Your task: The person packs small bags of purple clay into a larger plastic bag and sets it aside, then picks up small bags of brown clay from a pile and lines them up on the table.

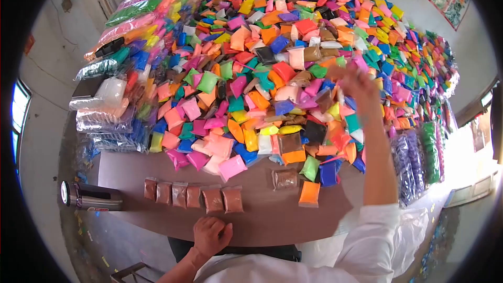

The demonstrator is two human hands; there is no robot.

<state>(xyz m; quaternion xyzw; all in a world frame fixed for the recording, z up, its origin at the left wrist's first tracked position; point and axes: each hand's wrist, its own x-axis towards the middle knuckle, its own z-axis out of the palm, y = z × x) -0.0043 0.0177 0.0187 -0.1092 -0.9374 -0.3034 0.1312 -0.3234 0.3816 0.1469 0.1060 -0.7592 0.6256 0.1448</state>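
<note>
My left hand (212, 235) rests at the table's front edge with its fingers curled in; whether anything is inside is hidden. Just beyond it, several brown packets (193, 197) lie in a row. Further right on the table are another brown packet (284, 179), an orange packet (309, 194) and a blue packet (330, 173). My right arm stretches forward over the large heap of coloured packets (251, 99). My right hand (356, 81) is blurred above the heap's right part, near pink and orange packets; its fingers and any hold are unclear.
A metal flask (91, 197) lies on its side at the table's left edge. Clear bags of sorted packets (118, 110) are stacked at the left. Long bags of purple and green packets (419, 162) stand at the right. The brown table (262, 225) has a curved front edge.
</note>
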